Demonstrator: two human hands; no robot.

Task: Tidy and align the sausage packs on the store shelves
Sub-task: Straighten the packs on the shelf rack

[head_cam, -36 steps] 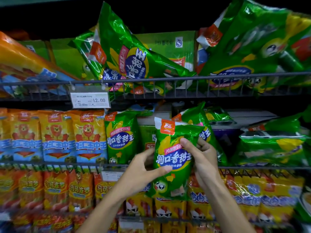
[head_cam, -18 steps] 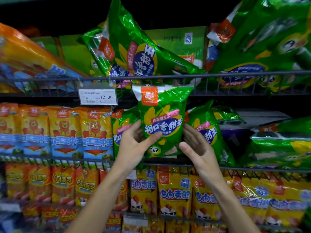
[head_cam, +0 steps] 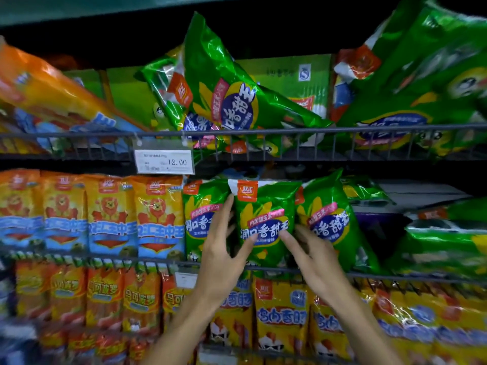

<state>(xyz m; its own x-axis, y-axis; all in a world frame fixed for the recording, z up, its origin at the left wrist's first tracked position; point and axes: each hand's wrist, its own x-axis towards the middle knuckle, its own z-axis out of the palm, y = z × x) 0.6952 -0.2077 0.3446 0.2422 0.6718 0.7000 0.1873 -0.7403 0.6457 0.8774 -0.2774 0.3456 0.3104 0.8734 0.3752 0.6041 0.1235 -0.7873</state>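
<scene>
A green sausage pack [head_cam: 266, 219] stands upright on the middle shelf, between two matching green packs [head_cam: 200, 219] [head_cam: 329, 222]. My left hand [head_cam: 224, 251] holds its left edge, with the fingers slipped between it and the left pack and the thumb across its lower front. On the other side my right hand [head_cam: 313, 256] holds its lower right edge, thumb on the front and fingers behind. More green packs [head_cam: 442, 241] lie flat on the shelf's right end.
Orange and blue packs [head_cam: 110, 217] stand in a row on the left of the middle shelf, behind a wire rail [head_cam: 105, 258]. The top shelf holds large green bags [head_cam: 226, 96] lying askew, with a price tag [head_cam: 164, 161] below. Yellow packs [head_cam: 282, 314] hang underneath.
Both hands lifted the green pack from in front of the lower shelf and set it upright in the middle shelf's row. The camera moved closer.
</scene>
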